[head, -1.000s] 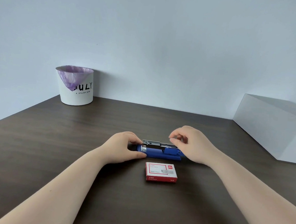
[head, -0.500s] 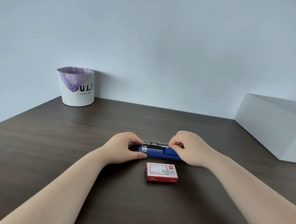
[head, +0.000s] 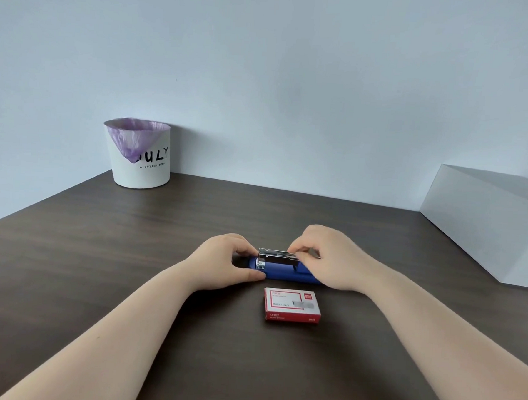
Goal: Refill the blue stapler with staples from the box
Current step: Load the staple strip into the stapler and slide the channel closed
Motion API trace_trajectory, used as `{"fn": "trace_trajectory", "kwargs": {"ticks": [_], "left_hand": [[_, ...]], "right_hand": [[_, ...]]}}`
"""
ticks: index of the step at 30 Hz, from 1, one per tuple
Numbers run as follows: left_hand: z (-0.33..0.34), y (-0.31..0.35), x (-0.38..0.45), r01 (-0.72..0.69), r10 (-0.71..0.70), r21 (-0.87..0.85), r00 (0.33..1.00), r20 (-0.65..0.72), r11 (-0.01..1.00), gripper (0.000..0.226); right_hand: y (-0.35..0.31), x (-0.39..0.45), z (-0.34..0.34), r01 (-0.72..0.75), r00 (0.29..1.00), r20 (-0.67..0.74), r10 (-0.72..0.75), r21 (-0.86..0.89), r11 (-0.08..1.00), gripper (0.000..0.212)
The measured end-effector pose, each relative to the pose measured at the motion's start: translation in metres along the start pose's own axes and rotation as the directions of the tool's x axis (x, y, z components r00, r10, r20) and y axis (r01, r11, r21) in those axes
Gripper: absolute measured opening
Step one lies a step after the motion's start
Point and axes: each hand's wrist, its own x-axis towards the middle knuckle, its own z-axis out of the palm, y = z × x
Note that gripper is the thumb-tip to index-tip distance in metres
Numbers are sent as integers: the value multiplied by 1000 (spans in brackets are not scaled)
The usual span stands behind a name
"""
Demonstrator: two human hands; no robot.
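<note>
Left hand is curled around the left end of the blue stapler, thumb on the near side and fingers wrapped over the far side, so it's basically clamped on the body and pinning it to the dark wooden table. Right hand is on the stapler's right end, fingers bunched together and pinching at the metal staple rail, which sits along the top of the blue base with the silver channel showing. Can't really tell if there's a strip of staples between those fingertips, it's too small and a bit blurry. The red and white staple box lies flat just nearer than the stapler, not touching it, and looks closed. Way off behind the stapler to the left, against the wall, there's a white bin with a purple liner, and far off to the stapler's right a plain white box.
</note>
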Motion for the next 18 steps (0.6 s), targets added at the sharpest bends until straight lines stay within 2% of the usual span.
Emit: {"fn": "trace_trajectory", "kwargs": {"ticks": [2,4,6,8,11,14,16,18], "left_hand": [[0,0,0,1,-1,1,1000,4,1000,38],[0,0,0,5,-5,0,1000,4,1000,38],[-1,0,0,13,-13,-3,1000,2,1000,38],[-1,0,-1,14,-14,0,1000,1,1000,37],[0,2,-1,7,-7,0,1000,-4,1000,35],[-1,3,-1,11,-11,-13,1000,-4,1000,33],[-1,3,-1,8,-8,-11,1000,-4,1000,32],[-1,2,-1,11,-11,-8,1000,-5,1000,33]], "right_hand": [[15,-9,-7,-55,996,-65,59,62,997,21],[34,-18,-11,-128,990,-43,131,56,990,26],[49,-25,-10,-205,976,62,208,-48,978,42],[55,-28,-7,-221,954,167,250,-176,959,45],[56,-29,-9,-243,943,166,287,-241,939,37],[58,-28,-18,-263,936,150,320,-309,914,40],[62,-29,-26,-312,920,149,362,-277,909,40],[62,-30,-35,-362,907,160,389,-171,916,39]]}}
